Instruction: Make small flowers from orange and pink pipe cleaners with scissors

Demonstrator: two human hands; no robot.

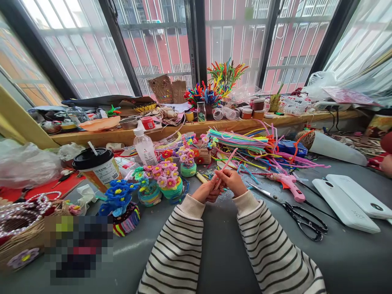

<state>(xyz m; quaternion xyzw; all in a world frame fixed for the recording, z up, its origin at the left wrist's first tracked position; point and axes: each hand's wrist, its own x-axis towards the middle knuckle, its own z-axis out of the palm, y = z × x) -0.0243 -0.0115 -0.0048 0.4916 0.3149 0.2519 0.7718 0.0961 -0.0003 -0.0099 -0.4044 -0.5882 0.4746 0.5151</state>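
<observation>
Above the grey tabletop, my left hand (205, 191) and my right hand (233, 182) meet, both with fingers closed around a pale pink pipe cleaner (229, 159). Its free end sticks up and to the right; the rest is partly hidden by my fingers. Just left of my hands stand a pot of pink pipe-cleaner flowers (168, 176), a green-blue one (147, 188) and a blue one (121, 200). Beyond them lies a heap of coloured pipe cleaners (241, 140). To my right are a pink glue gun (289, 183) and open black-handled scissors (301, 218).
Two white power banks (346, 204) lie at the right. A lidded drink cup (97, 166) and a clear bottle (143, 149) stand at the left, beside a bead-filled basket (24, 241). Jars crowd the wooden sill (171, 132). Another person's hand (387, 165) shows at the right edge.
</observation>
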